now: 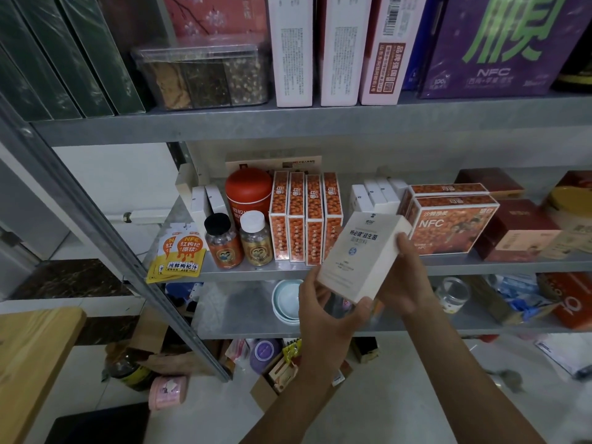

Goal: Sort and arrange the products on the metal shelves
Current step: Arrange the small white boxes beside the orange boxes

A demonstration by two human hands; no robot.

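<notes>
Both hands hold a white box (362,256) tilted in the air, in front of the middle shelf (480,265) and touching nothing on it. The left hand (323,312) grips its lower end with fingers curled under and thumb on the edge. The right hand (403,277) grasps its right side from behind, thumb on the upper corner. The shelves are grey sheet metal on a slanted perforated post (96,219). On the middle shelf, left to right, are sachets (179,254) hanging over the lip, two bottles (222,241), a red canister (248,190) behind them, four upright orange boxes (304,219), a row of small white boxes (374,197), and two NFC boxes (448,225). The top shelf (224,123) carries green boxes (64,59), a clear tub (205,78) and a purple box (499,43). The lower shelf (243,315) has stacked bowls (286,299) and a glass jar (453,294). A wooden table (28,357) stands at left. The pale floor (400,395) below is littered with cartons and a pink roll (166,390).
</notes>
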